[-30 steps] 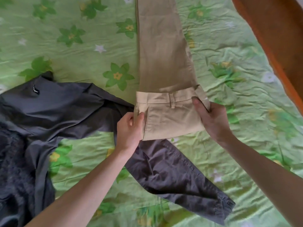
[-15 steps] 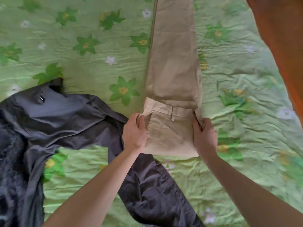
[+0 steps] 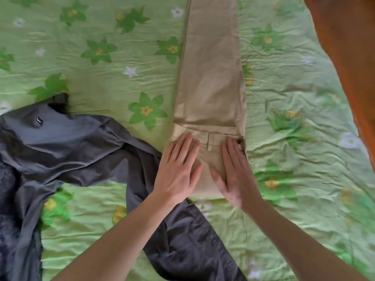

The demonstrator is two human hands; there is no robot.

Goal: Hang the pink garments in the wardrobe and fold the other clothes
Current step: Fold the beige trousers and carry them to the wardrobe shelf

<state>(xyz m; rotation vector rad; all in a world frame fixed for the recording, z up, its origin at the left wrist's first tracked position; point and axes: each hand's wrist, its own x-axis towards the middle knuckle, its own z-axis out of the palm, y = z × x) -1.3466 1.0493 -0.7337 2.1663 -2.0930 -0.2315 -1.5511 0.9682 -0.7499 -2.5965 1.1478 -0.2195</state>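
Observation:
Beige trousers (image 3: 211, 74) lie lengthwise on the green flowered bedsheet (image 3: 101, 82), their waist end folded over onto the legs. My left hand (image 3: 178, 169) lies flat on the left side of that folded waist part, fingers straight. My right hand (image 3: 237, 171) presses flat on its right side, just beside the dark button at the edge. Dark grey trousers (image 3: 81, 147) sprawl to the left, and one leg runs under my left forearm toward the bottom of the view. No pink garment is in view.
A dark fuzzy garment (image 3: 8, 199) lies at the left edge, partly under the grey trousers. A brown-orange wooden bed frame (image 3: 349, 57) runs along the upper right. Bare sheet shows to the right of the beige trousers and at upper left.
Both hands held the waistband by its corners and laid it down over the trouser legs. They have let go and now lie flat on the fold.

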